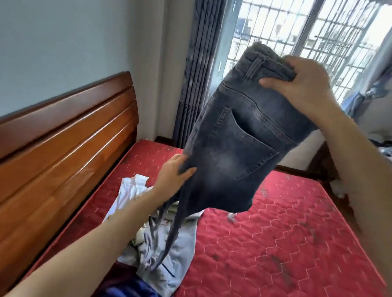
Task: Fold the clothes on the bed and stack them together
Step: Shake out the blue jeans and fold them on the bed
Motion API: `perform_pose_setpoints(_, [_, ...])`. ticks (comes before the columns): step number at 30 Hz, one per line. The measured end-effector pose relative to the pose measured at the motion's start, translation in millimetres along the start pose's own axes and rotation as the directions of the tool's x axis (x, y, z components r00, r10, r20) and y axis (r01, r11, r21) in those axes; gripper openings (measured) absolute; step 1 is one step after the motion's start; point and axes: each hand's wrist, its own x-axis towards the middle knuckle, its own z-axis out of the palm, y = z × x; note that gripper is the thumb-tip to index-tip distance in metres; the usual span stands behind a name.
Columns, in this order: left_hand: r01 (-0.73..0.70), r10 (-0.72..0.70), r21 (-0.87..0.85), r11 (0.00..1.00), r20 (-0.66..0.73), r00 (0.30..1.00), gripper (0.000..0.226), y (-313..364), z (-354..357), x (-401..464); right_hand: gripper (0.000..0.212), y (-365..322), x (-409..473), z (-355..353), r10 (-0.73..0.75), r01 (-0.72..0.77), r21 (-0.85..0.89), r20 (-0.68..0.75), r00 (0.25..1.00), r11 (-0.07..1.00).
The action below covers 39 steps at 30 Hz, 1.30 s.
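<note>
While the dark grey jeans [235,137] hang in the air above the bed [288,249], back pocket facing the camera, a person readies them for folding. The right hand [305,86] grips the waistband at the top, fingers [288,64] curled over the bunched denim and thumb pressed against its near face. The left hand [177,170] pinches the lower side edge near the seat, thumb on the near side, while the legs trail down in a thin strip toward a heap of unfolded clothes [158,251] at the near left of the red quilted mattress. The step appears to be straightening the garment before the fold. Doing it well likely means pulling the two grips apart to take out the twist, matching leg to leg along the seams, then laying the jeans flat on the bare red quilting to the right, well apart from the heap. A wooden headboard [56,149] runs along the left; a curtain [202,55] and barred window [305,28] stand behind.
</note>
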Motion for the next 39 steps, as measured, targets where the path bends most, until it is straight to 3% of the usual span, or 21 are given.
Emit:
perform_pose_setpoints(3, [0.075, -0.077, -0.028, 0.997, -0.069, 0.995, 0.008, 43, 36, -30, 0.026, 8, -24, -51, -0.042, 0.043, 0.012, -0.017, 0.999, 0.999])
perform_pose_setpoints(6, [0.143, -0.160, -0.106, 0.984, -0.172, 0.972, 0.018, 85, 66, -69, 0.031, 16, -54, -95, -0.087, 0.086, -0.006, -0.015, 0.996, 0.996])
perform_pose_setpoints(9, [0.105, -0.116, -0.074, 0.992, -0.174, 0.978, 0.029, 115, 80, -117, 0.035, 27, -80, -138, -0.096, 0.096, -0.040, -0.009, 0.995, 0.995])
perform_pose_setpoints(14, [0.062, -0.082, -0.099, 0.993, -0.213, 0.974, 0.014, 144, 102, -162, 0.043, 38, -106, -185, -0.105, 0.107, -0.036, 0.046, 0.993, 0.994])
perform_pose_setpoints(22, [0.136, -0.093, -0.363, 0.922, 0.134, 0.987, 0.016, 164, 166, -182, 0.035, 81, -127, -219, -0.004, 0.009, -0.068, 0.071, 0.997, 0.998])
perform_pose_setpoints(27, [0.192, -0.129, -0.460, 0.867, 0.164, 0.978, 0.015, 161, 209, -190, 0.043, 126, -154, -228, 0.107, -0.102, -0.093, 0.043, 0.993, 0.990])
perform_pose_setpoints(34, [0.323, -0.223, -0.424, 0.846, 0.269, 0.937, 0.008, 157, 253, -206, 0.051, 191, -197, -228, 0.156, -0.143, -0.156, 0.074, 0.985, 0.977])
perform_pose_setpoints(39, [0.362, -0.264, -0.398, 0.843, 0.281, 0.923, 0.012, 165, 288, -229, 0.050, 238, -226, -235, 0.156, -0.143, -0.109, 0.123, 0.980, 0.984])
